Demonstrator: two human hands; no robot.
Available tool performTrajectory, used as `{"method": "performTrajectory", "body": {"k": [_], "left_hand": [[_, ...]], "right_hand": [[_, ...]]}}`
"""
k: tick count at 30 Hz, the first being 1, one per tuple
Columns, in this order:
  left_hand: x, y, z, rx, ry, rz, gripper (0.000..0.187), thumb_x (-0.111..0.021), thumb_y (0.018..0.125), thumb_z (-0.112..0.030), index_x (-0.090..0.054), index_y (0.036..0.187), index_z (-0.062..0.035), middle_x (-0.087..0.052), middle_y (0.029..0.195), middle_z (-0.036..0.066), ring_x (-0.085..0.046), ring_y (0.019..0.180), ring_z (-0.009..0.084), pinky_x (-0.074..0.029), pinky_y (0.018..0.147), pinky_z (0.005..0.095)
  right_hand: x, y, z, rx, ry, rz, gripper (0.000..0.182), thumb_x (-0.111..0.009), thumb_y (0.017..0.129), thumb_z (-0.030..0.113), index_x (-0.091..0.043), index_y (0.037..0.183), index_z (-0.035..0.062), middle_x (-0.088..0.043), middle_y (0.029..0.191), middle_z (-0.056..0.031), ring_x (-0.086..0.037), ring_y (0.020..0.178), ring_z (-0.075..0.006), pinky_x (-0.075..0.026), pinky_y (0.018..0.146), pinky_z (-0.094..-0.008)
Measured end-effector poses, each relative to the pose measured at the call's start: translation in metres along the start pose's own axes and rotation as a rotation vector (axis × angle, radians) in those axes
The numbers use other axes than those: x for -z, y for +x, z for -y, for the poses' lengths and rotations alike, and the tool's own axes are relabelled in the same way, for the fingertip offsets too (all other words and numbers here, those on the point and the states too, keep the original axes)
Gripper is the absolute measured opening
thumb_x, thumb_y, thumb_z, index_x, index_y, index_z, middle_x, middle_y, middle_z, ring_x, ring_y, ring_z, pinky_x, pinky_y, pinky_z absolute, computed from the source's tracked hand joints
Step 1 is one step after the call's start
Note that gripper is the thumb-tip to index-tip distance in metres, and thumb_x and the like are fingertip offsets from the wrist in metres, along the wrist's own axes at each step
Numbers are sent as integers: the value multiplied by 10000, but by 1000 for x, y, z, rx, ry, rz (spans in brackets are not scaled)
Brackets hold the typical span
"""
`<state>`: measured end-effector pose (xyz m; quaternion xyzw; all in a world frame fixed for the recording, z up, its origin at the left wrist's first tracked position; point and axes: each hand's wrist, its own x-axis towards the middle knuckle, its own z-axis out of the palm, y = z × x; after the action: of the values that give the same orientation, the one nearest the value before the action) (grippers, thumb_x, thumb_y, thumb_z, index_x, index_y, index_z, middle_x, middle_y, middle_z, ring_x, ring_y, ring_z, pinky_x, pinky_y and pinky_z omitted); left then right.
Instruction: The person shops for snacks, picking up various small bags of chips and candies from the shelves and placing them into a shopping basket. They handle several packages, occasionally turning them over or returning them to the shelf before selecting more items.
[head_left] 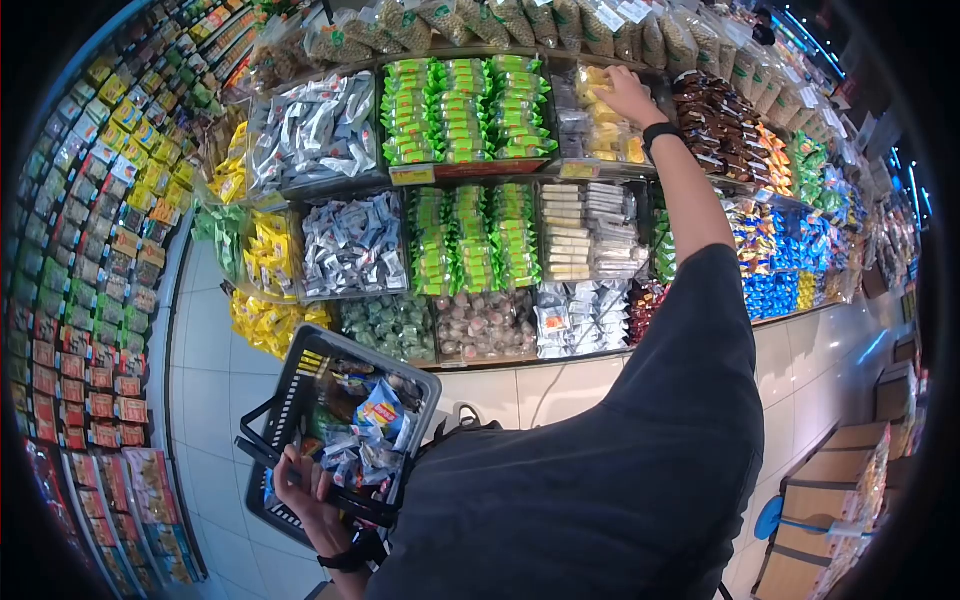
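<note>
My left hand [303, 492] is closed around the black handle of a grey shopping basket [432, 392], which hangs low at the left. Inside lie many small wrapped snacks, among them a blue and yellow packet [380, 408] on top. My right hand [628, 97] stretches out to the upper display row. Its fingers are apart and bent down over yellow wrapped snack packs [606, 125], seemingly touching one. The fingertips are partly hidden, and no pack is lifted. Pale purple packs [573, 122] lie just left of the yellow ones.
Bins of green-wrapped snacks [464, 110], grey-white packets [312, 130] and dark brown packets [712, 120] fill the stepped display. Bags of beans [480, 22] line its top. Shelves of hanging packets [100, 250] stand at the left across a tiled aisle [205, 345]. Cardboard boxes [815, 510] are at the right.
</note>
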<state>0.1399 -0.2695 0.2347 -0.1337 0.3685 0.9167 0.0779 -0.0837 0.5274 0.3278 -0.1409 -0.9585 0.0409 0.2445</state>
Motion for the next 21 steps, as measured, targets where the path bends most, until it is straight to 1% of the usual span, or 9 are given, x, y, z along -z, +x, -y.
{"method": "performTrajectory", "body": {"k": [2, 4, 5, 7, 9, 11, 15, 17, 21], "left_hand": [[3, 1, 1, 0, 1, 7, 207, -512, 988, -268, -490, 867, -102, -268, 528, -69, -202, 364, 31, -198, 305, 196], [3, 1, 1, -3, -8, 12, 208, -510, 990, -266, -488, 864, -102, -266, 521, -70, -202, 361, 32, -199, 305, 195], [2, -1, 0, -6, -12, 8, 208, -510, 990, -266, -488, 864, -102, -266, 521, -70, -202, 361, 32, -199, 305, 195], [-1, -4, 0, -20, -24, -27, 209, -504, 994, -260, -484, 858, -103, -260, 513, -70, -207, 362, 31, -203, 305, 195], [3, -4, -1, -18, -29, -43, 223, -493, 994, -263, -462, 832, -113, -257, 503, -66, -212, 361, 33, -214, 304, 195], [3, -3, 0, -22, -33, -52, 240, -483, 995, -265, -441, 805, -123, -255, 492, -61, -217, 360, 35, -224, 304, 194], [1, -2, 0, -28, -14, -94, 245, -477, 997, -267, -434, 802, -124, -245, 492, -59, -210, 362, 35, -221, 304, 192], [-2, -3, 0, -22, -25, -101, 245, -475, 999, -267, -433, 806, -122, -244, 492, -58, -211, 363, 34, -220, 304, 191], [3, -4, -1, -34, -16, -139, 231, -474, 1004, -257, -434, 827, -113, -240, 493, -60, -212, 365, 31, -222, 304, 188]], "right_hand": [[-16, 10, -15, -4, 12, -29, 438, -717, 782, 192, -567, 1161, 33, -549, 1208, -178, -503, 1135, -377, -447, 948, -479], [-16, 18, -18, -79, 37, 170, 509, -719, 784, 161, -553, 1243, 15, -538, 1234, -207, -497, 1115, -380, -428, 969, -478], [-17, 20, -19, -73, 36, 171, 509, -719, 784, 161, -553, 1243, 15, -538, 1234, -207, -497, 1115, -380, -428, 969, -478], [-5, 20, -13, -74, -250, 268, 588, -778, 744, 231, -552, 1251, 39, -531, 1182, -235, -497, 1135, -383, -432, 967, -439], [-16, 17, -26, -47, -229, 222, 524, -776, 728, 186, -554, 1178, 35, -526, 1169, -215, -484, 1136, -391, -429, 944, -435], [-17, 16, -31, 78, -96, 143, 438, -758, 722, 127, -517, 1077, 40, -542, 1046, -194, -531, 1016, -367, -451, 863, -426], [27, 0, -1, 66, 43, 199, 407, -747, 721, 82, -464, 1010, 32, -525, 908, -171, -552, 859, -348, -463, 777, -411], [43, -8, 8, 98, 146, 18, 417, -753, 722, 66, -430, 983, 29, -489, 823, -158, -556, 781, -340, -477, 761, -392], [30, -13, -18, 56, 190, -176, 588, -809, 719, 102, -537, 1237, 41, -578, 935, -118, -611, 932, -311, -484, 878, -372]]}}
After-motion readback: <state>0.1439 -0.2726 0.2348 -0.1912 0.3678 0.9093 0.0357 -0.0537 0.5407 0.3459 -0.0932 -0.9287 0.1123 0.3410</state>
